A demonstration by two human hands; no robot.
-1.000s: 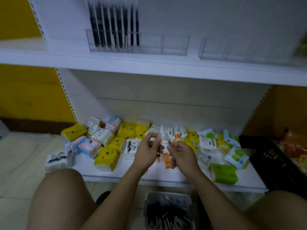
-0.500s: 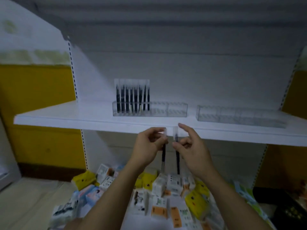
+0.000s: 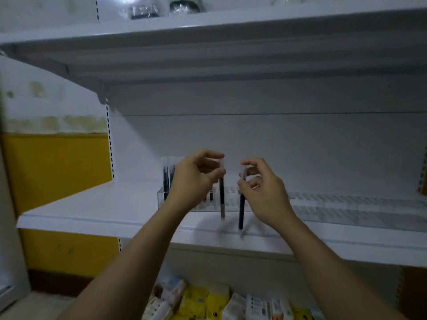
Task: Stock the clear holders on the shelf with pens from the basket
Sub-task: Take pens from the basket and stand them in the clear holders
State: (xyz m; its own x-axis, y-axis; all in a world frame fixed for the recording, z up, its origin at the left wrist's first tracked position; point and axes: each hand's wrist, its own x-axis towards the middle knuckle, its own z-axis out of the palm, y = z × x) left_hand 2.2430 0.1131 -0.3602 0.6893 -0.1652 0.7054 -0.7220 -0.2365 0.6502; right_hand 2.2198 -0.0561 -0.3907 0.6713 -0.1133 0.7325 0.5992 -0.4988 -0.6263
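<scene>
The person holds both arms up in front of the white shelf, with a pen in each hand. The left hand pinches the left pen by its pale top end between thumb and curled fingers, so the dark barrel hangs straight down with its tip over the front part of the shelf. The right hand pinches the right pen the same way near its top; this pen hangs almost upright and reaches a little lower, close to the shelf's front edge. The two pens are just beside each other but apart, and both hang in front of the clear holder that stands on the shelf, not inside it. At the left end of that holder a row of stocked pens stands upright, partly hidden behind the left hand. A second clear holder sits further right on the same shelf; the blur makes its compartments hard to read. Below, packets in yellow and white lie on a lower level. An upper shelf runs overhead, and a yellow wall shows to the left.
</scene>
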